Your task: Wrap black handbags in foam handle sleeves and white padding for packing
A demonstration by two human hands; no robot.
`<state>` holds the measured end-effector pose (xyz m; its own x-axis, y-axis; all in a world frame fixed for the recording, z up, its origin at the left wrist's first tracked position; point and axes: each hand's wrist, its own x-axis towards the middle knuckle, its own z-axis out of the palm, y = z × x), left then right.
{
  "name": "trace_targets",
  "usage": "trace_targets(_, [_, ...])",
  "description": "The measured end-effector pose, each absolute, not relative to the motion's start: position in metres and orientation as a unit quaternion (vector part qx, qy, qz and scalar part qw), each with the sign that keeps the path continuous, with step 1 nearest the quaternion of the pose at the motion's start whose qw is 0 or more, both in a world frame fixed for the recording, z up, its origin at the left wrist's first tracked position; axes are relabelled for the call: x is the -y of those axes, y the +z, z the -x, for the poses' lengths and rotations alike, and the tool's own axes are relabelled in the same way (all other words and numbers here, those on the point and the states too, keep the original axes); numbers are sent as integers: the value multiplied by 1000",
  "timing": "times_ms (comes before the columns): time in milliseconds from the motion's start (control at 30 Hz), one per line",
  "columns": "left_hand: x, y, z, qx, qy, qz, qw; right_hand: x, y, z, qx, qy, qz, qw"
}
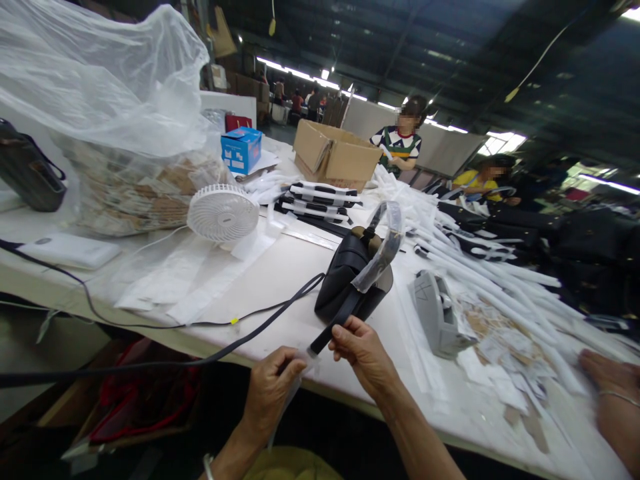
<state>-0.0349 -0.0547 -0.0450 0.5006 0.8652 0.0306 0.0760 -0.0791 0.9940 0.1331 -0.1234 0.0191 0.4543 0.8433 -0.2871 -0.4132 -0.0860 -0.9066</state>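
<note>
A black handbag (340, 267) sits on the white table in front of me. Its strap loops up over the bag, and clear plastic film (384, 257) covers the arched part. The bare black strap end (323, 340) points down toward me. My right hand (365, 353) pinches this strap between thumb and fingers. Just left of it, my left hand (273, 387) is closed at the strap's tip, on a thin translucent plastic strip (293, 393) that hangs below the table edge. Part of that strip is hidden by my fingers.
A grey tape dispenser (435, 313) stands right of the bag, near paper scraps (510, 340) and white wrapped straps (480, 287). A white fan (223, 213) and cable (270, 327) lie left. Another person's hand (613, 393) rests at far right. A cardboard box (335, 157) stands behind.
</note>
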Motion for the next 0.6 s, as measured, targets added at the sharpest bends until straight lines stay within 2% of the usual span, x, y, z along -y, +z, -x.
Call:
trace_targets(200, [55,-37,32,-339,364,-671,550,121,17,-136,235,453,583,632])
trace_targets(400, [54,-44,30,-343,398,-715,461,122,18,-136,232,454,585,631])
trace_targets(600, [53,-44,31,-346,420,-701,461,123,19,-140,234,465,576,631])
